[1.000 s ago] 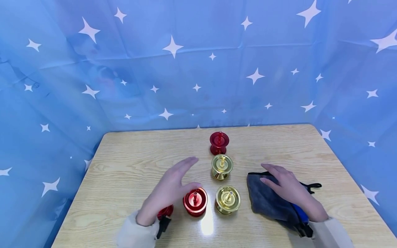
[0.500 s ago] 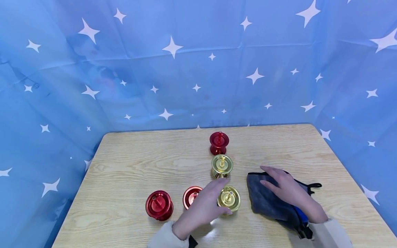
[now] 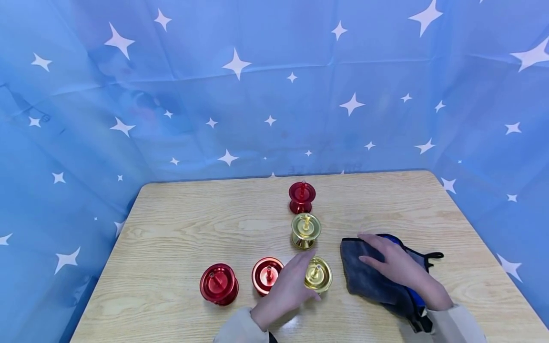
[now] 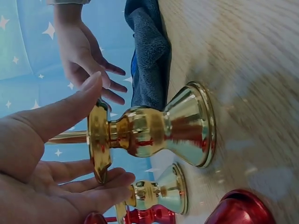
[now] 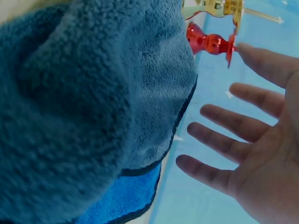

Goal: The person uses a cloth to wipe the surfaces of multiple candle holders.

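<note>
The left hand [image 3: 286,291] has crossed from the red holders near the table's [image 3: 180,228] front-left over to the near gold holder [image 3: 318,275], and since half a second ago it has barely moved. Its fingers are straight and spread about the holder's top rim, thumb on one side and fingers on the other; the left wrist view shows skin at the rim [image 4: 99,140] but no firm grip yet. The holder stands upright near the front edge, middle of the table. The right hand [image 3: 396,267] stays flat, fingers loosely spread, over the grey cloth [image 3: 364,276] toward the front-right. Judging from this, the gold holder is about to be taken up
</note>
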The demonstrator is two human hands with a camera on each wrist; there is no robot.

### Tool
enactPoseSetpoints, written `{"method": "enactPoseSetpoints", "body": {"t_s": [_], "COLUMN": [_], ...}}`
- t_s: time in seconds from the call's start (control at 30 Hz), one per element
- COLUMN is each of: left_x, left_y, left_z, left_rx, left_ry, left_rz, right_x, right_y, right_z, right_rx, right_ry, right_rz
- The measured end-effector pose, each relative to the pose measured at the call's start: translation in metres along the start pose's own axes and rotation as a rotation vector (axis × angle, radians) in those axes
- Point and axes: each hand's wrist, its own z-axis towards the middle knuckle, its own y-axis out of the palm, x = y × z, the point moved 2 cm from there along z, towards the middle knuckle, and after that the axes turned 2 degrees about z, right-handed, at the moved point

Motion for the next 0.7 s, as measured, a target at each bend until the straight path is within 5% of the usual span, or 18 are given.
{"method": "enactPoseSetpoints", "body": {"t_s": [0.4,0.7], "left_x": [-0.002,-0.002], "left_y": [0.001,0.005], "left_z": [0.0,0.002], "left_rx": [0.017,0.037], "left_ry": [0.007,-0.023], "left_rz": [0.008,-0.015], "right_x": [0.002,-0.006], "right_y": [0.029,0.034], "right_z": [-0.017,-0.029], "right_rx": [-0.064,-0.038], "right_ry": [0.059,0.132], "right_rz": [-0.138,-0.135]}}
